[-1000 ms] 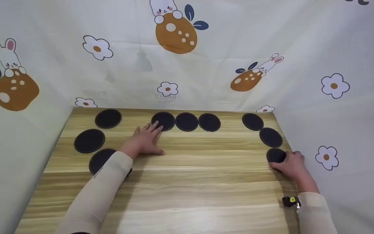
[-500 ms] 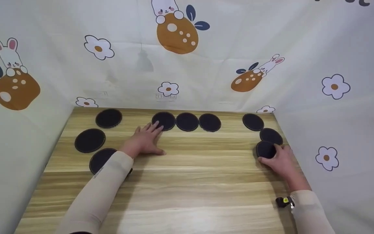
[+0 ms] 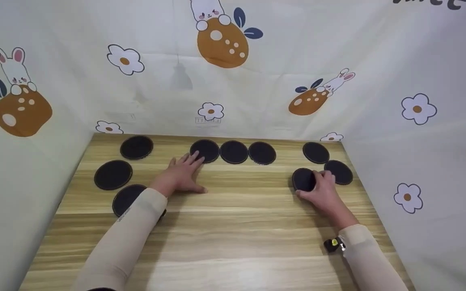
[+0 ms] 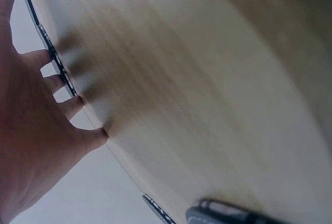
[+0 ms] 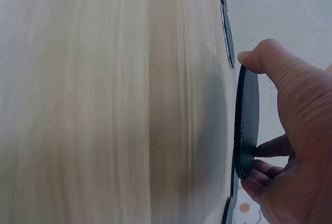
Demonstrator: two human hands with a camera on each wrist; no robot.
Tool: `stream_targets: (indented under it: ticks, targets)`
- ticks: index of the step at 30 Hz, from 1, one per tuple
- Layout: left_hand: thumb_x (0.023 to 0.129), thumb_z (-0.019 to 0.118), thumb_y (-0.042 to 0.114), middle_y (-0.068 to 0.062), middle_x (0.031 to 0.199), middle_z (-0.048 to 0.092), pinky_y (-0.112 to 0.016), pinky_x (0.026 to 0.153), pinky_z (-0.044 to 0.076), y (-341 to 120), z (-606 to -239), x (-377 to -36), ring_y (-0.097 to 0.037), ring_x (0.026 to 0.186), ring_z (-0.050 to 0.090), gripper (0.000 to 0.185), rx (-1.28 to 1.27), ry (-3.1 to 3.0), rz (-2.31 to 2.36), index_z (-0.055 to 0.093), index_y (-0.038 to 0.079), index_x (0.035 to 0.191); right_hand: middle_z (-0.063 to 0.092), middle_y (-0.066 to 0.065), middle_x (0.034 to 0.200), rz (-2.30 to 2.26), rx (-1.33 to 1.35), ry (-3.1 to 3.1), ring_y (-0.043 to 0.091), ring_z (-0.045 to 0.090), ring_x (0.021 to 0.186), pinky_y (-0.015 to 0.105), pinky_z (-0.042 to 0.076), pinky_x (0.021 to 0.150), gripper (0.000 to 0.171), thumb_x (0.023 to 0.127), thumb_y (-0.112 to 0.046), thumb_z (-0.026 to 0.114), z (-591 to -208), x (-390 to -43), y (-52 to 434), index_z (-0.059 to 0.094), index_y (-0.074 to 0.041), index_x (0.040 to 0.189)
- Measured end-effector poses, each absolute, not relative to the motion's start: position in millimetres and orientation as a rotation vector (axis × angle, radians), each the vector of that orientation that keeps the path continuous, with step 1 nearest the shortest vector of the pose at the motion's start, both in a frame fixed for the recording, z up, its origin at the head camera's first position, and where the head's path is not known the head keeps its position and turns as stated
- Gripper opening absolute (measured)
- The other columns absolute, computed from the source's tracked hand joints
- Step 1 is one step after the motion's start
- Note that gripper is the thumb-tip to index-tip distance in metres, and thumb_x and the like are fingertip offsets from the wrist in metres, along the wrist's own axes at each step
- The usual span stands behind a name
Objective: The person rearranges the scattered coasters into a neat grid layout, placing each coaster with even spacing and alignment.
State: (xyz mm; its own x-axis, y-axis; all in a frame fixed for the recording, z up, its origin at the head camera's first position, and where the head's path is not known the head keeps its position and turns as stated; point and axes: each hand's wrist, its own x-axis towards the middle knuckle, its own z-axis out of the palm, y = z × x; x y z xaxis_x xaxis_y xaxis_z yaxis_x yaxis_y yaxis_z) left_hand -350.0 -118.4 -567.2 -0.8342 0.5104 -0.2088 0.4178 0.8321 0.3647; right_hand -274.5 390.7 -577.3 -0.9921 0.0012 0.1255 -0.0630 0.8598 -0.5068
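In the head view my right hand [image 3: 322, 192] grips a round black coaster [image 3: 303, 180] by its edge, left of the right-hand group. Thumb and fingers pinch opposite sides of this coaster [image 5: 248, 120] in the right wrist view, where its stitched rim stands off the wood. My left hand [image 3: 181, 176] lies with spread fingers on the table; its fingertips rest on the leftmost coaster [image 3: 205, 150] of the back row. Beside that one are a middle coaster [image 3: 234, 152] and a right coaster [image 3: 262, 152].
Two coasters remain at right, one at the back [image 3: 316, 152] and one nearer the edge [image 3: 339, 172]. At left lie a far coaster [image 3: 136, 147], a middle coaster [image 3: 113, 174] and a near coaster [image 3: 128, 199] partly under the left sleeve. Printed cloth [image 3: 257, 97] surrounds the wooden table [image 3: 233, 234].
My right hand has lifted the nearest coaster of the right-hand group and carried it leftward, away from the table's right edge. My left hand has stayed in place.
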Motion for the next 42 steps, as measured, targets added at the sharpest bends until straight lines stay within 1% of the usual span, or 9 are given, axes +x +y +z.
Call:
stream_targets:
  ticks: [5, 10, 16, 21, 29, 35, 42]
  targets:
    - [0.087, 0.083, 0.071, -0.018, 0.184, 0.010, -0.080, 0.127, 0.009, -117, -566, -350, -0.051, 0.167, 0.012, 0.123, 0.709, 2.724, 0.440, 0.025, 0.012, 0.177, 0.044, 0.033, 0.140, 0.821, 0.090, -2.920, 0.048, 0.037, 0.133, 0.060, 0.040, 0.113, 0.100, 0.078, -0.036, 0.095, -575, -282, 371, 0.052, 0.015, 0.152]
    - [0.087, 0.083, 0.072, -0.018, 0.185, 0.009, -0.080, 0.127, 0.008, -117, -567, -351, -0.050, 0.167, 0.011, 0.124, 0.707, 2.722, 0.431, 0.024, 0.013, 0.177, 0.043, 0.031, 0.141, 0.828, 0.116, -2.937, 0.046, 0.037, 0.135, 0.058, 0.042, 0.116, 0.101, 0.078, -0.036, 0.095, -574, -289, 354, 0.051, 0.016, 0.153]
    - [0.087, 0.081, 0.073, -0.016, 0.185, 0.007, -0.079, 0.128, 0.007, -118, -567, -352, -0.049, 0.168, 0.009, 0.123, 0.696, 2.713, 0.416, 0.022, 0.014, 0.178, 0.043, 0.030, 0.140, 0.795, 0.177, -2.951, 0.046, 0.038, 0.134, 0.057, 0.045, 0.114, 0.102, 0.077, -0.037, 0.096, -573, -294, 333, 0.052, 0.017, 0.151]
    - [0.088, 0.081, 0.073, -0.015, 0.185, 0.006, -0.078, 0.128, 0.006, -118, -569, -351, -0.047, 0.168, 0.007, 0.123, 0.693, 2.706, 0.420, 0.022, 0.015, 0.178, 0.045, 0.029, 0.138, 0.784, 0.226, -2.950, 0.045, 0.039, 0.132, 0.055, 0.046, 0.113, 0.100, 0.076, -0.038, 0.097, -573, -297, 317, 0.054, 0.016, 0.150]
    - [0.087, 0.083, 0.071, -0.016, 0.185, 0.009, -0.079, 0.128, 0.007, -118, -567, -350, -0.049, 0.168, 0.009, 0.123, 0.695, 2.705, 0.437, 0.023, 0.014, 0.178, 0.045, 0.027, 0.138, 0.774, 0.271, -2.935, 0.044, 0.039, 0.133, 0.054, 0.045, 0.114, 0.102, 0.075, -0.039, 0.097, -577, -300, 295, 0.054, 0.016, 0.150]
    - [0.088, 0.081, 0.072, -0.016, 0.185, 0.007, -0.077, 0.129, 0.007, -118, -566, -351, -0.048, 0.168, 0.008, 0.123, 0.687, 2.699, 0.416, 0.021, 0.015, 0.178, 0.046, 0.028, 0.135, 0.754, 0.288, -2.916, 0.045, 0.040, 0.130, 0.055, 0.046, 0.112, 0.102, 0.074, -0.040, 0.097, -578, -302, 281, 0.056, 0.017, 0.147]
    - [0.087, 0.082, 0.072, -0.017, 0.185, 0.008, -0.078, 0.128, 0.008, -117, -564, -350, -0.049, 0.168, 0.009, 0.123, 0.690, 2.706, 0.415, 0.022, 0.014, 0.178, 0.048, 0.028, 0.132, 0.731, 0.291, -2.892, 0.044, 0.042, 0.126, 0.055, 0.047, 0.109, 0.098, 0.073, -0.041, 0.098, -580, -303, 270, 0.059, 0.016, 0.143]
